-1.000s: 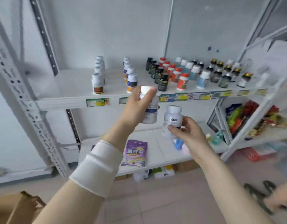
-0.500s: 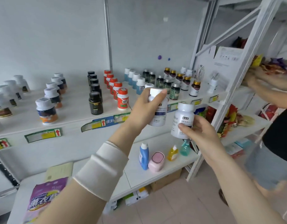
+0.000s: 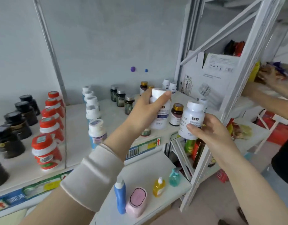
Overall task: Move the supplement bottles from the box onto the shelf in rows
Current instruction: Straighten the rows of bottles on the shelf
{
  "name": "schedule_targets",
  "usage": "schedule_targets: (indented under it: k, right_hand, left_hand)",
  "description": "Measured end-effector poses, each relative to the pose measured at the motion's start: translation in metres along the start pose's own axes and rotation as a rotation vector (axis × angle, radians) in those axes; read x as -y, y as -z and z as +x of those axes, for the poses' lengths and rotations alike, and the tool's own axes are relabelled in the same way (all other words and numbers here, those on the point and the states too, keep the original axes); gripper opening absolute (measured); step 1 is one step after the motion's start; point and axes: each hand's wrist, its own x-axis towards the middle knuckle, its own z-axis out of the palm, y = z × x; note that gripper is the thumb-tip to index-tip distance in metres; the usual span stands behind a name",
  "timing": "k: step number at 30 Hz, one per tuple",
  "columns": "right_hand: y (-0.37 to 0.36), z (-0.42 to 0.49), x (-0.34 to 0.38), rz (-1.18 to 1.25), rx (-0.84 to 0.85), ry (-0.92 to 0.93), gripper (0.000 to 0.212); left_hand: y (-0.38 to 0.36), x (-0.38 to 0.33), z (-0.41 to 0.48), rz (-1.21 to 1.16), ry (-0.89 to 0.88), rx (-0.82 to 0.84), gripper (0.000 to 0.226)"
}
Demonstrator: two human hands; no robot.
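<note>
White-capped and not yet placed, one bottle sits gripped in the left hand, another bottle in the right hand at its 4 o'clock, above the shelf where many rows already stand.

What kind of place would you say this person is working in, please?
Probably a small shop or a staged store: white metal shelving holds supplement bottles in rows, price-label strips run along the shelf edge, and cleaning bottles and snack packets sit on neighbouring shelves.
</note>
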Motion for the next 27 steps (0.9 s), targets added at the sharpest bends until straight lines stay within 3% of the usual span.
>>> schedule_targets:
  k: [7, 13, 22, 27]
  right_hand:
    - [0.091, 0.13, -0.023, -0.02, 0.076, 0.085, 0.032]
    - [0.154, 0.245, -0.039, -0.062, 0.208, 0.056, 0.046]
    - [0.146, 0.353, -0.11, -0.062, 0.375, 0.008, 0.054]
    - [0.132, 0.378, -0.147, -0.079, 0.473, -0.041, 0.056]
  left_hand:
    - [-0.094, 0.011, 0.127, 0.076, -0.045, 0.006, 0.034]
    - [-0.153, 0.025, 0.226, 0.225, 0.004, -0.093, 0.033]
    - [-0.174, 0.086, 0.33, 0.5, 0.21, -0.144, 0.045]
    - [-0.167, 0.112, 0.361, 0.682, 0.275, -0.059, 0.055]
